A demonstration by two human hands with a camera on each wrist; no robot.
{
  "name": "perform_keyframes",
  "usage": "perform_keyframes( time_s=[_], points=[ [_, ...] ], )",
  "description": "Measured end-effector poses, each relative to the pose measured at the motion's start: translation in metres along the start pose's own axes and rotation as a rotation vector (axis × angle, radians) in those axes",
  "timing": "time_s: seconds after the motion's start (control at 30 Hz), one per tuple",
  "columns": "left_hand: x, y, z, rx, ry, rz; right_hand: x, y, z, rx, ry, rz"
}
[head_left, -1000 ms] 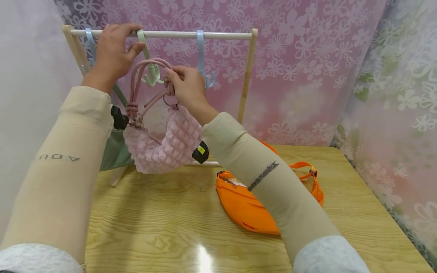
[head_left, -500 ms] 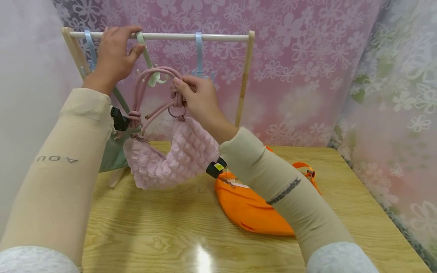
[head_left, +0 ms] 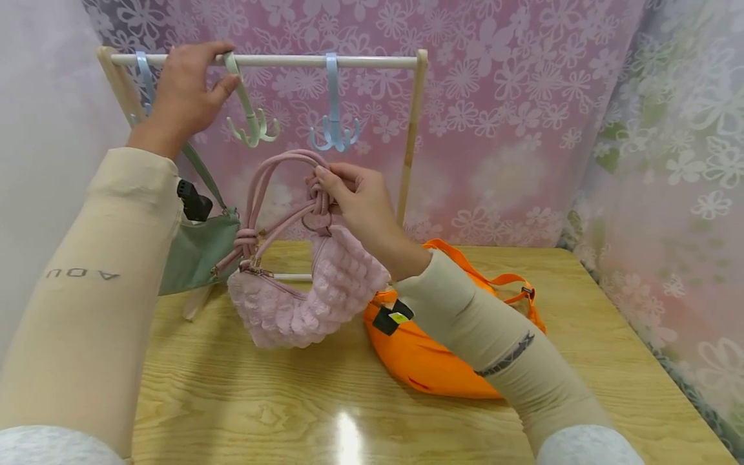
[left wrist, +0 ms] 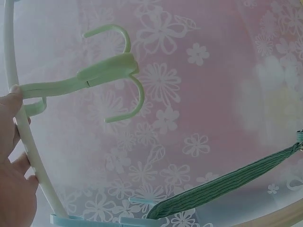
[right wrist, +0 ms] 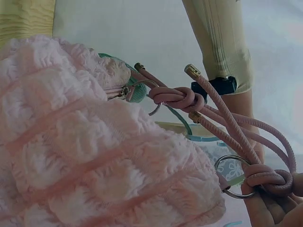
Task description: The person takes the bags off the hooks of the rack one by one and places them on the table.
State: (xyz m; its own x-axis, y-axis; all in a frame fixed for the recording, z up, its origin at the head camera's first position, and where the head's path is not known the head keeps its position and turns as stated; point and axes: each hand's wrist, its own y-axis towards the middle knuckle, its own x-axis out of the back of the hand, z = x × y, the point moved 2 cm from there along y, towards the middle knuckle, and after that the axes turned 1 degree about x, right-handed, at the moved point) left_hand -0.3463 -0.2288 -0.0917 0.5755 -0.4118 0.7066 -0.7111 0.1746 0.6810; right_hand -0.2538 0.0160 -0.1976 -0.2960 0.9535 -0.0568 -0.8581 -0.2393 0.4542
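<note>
My right hand (head_left: pixel 363 200) pinches the knotted cord handle of a pink puffy handbag (head_left: pixel 308 303). The handbag hangs tilted in the air, below the hooks and apart from them. In the right wrist view, metal rings and cord knots (right wrist: pixel 270 179) show close to the fingers. My left hand (head_left: pixel 186 90) holds the rack's white rail (head_left: pixel 279 61) at the top of a light green swivel hook (head_left: pixel 251 123). In the left wrist view, a fingertip touches the green hook (left wrist: pixel 106 68) where it loops over the rail, and other fingers go behind the rail. The green hook's prongs carry nothing.
A green bag (head_left: pixel 200 252) hangs at the left of the rack by its strap, near a blue hook (head_left: pixel 145 77). Another blue hook (head_left: pixel 333 110) hangs to the right. An orange waist bag (head_left: pixel 430 361) lies on the wooden table (head_left: pixel 261 407), partly behind my right forearm.
My right hand has moved down and to the right with the pink handbag, away from the green hook, whose prongs now show fully. My left hand has stayed at the rail.
</note>
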Motion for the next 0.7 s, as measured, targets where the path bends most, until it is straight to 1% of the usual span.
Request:
perform_keyframes(
  time_s=[0.1, 0.2, 0.33, 0.4, 0.5, 0.67, 0.7],
  points=[
    [0.001, -0.002, 0.001, 0.018, -0.005, 0.017, 0.003, -0.008, -0.001, -0.018, 0.019, 0.003],
    [0.002, -0.005, 0.001, 0.053, -0.032, 0.026, 0.006, -0.016, -0.002, -0.034, 0.035, 0.004],
    [0.004, -0.012, 0.0, 0.093, -0.079, -0.012, 0.011, -0.028, -0.005, -0.033, 0.047, 0.001],
    [0.005, -0.016, -0.002, 0.091, -0.097, -0.05, 0.014, -0.033, -0.006, -0.021, 0.058, -0.004],
    [0.005, -0.023, -0.006, 0.051, -0.123, -0.108, 0.019, -0.04, -0.008, -0.008, 0.083, -0.026],
    [0.004, -0.039, -0.014, -0.062, -0.181, -0.205, 0.027, -0.05, -0.01, -0.028, 0.11, -0.062],
    [0.003, -0.044, -0.016, -0.079, -0.195, -0.215, 0.029, -0.051, -0.011, -0.032, 0.111, -0.07]
  ],
)
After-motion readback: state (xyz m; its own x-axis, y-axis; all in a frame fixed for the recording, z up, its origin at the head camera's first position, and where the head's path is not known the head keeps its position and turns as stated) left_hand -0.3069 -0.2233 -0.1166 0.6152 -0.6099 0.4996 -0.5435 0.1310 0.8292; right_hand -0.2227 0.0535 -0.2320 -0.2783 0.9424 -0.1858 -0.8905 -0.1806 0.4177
